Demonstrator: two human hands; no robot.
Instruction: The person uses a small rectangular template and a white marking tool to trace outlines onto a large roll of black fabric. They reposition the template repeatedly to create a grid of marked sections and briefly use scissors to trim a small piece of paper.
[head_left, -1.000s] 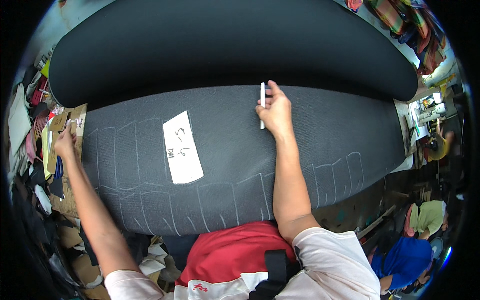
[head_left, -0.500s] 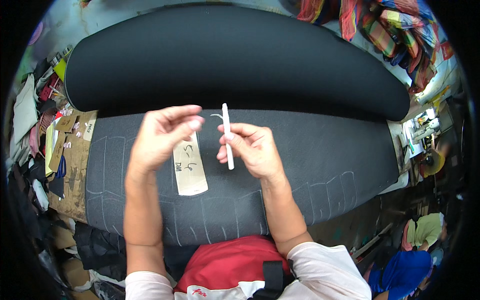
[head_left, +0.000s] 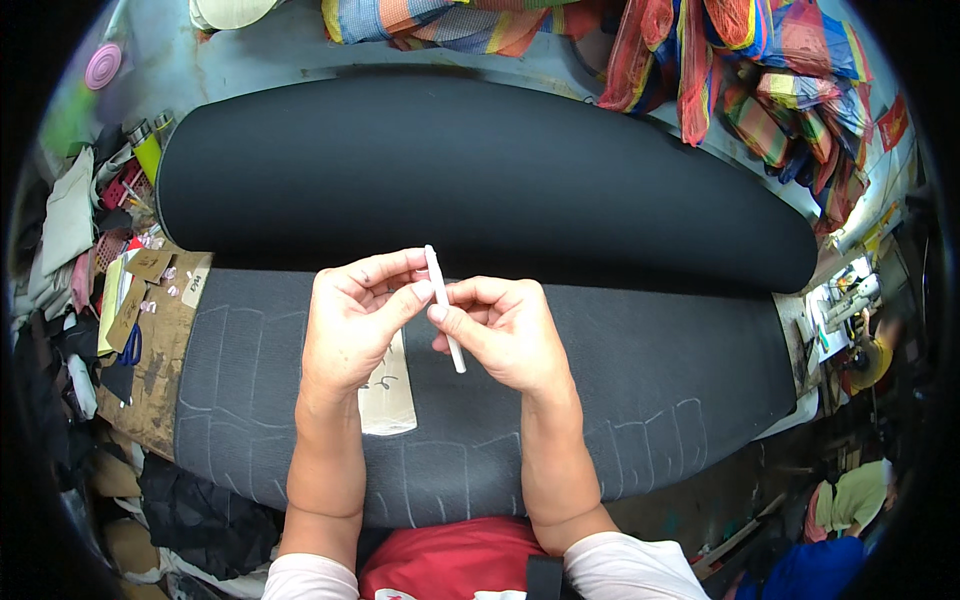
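My right hand pinches a slim white marking pencil between thumb and fingers, its lower end sticking out below. At the pencil's upper end, the thumb and fingertips of my left hand close on it. Both hands hover over dark grey fabric marked with rows of white outlines. Under my left hand and wrist lies a beige card pattern piece with dark handwriting, partly hidden.
A thick black fabric roll spans the table's back. Blue-handled scissors and paper pieces lie on the wooden table end at left. Colourful mesh bags hang at the back right. A person in blue is at lower right.
My left hand has moved right and now grips the pencil's upper end, where a thin curled strip stood out before. The view has tilted up, showing more of the back wall.
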